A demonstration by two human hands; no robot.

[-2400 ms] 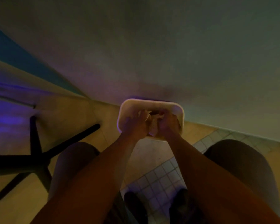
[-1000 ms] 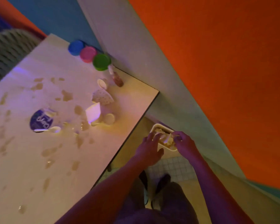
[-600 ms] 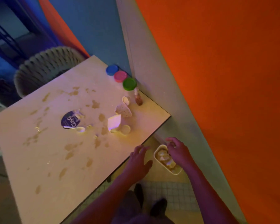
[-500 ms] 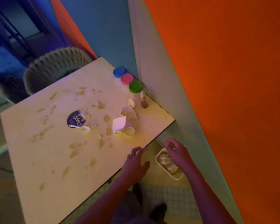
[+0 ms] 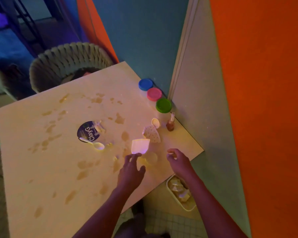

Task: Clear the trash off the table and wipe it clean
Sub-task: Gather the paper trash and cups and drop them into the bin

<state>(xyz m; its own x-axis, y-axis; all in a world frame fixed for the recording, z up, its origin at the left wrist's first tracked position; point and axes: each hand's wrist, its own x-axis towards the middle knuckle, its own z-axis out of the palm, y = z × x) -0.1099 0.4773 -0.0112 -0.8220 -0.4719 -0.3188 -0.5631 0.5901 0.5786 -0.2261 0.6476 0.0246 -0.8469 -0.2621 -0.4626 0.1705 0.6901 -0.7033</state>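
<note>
Behind the right forearm a bin [image 5: 187,206] holds crumpled paper, both hands hover over the table [image 5: 41,177], left hand [image 5: 131,170] spread, right hand [image 5: 178,161] loosely curled, seemingly holding nothing, and beyond the left fingertips lie a white cup [image 5: 140,146], a spoon [image 5: 93,144] and brown spills [image 5: 83,164].

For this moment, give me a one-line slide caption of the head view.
Both bare hands, left hand and right hand, reach over the stained pale table toward a white paper scrap.
</note>
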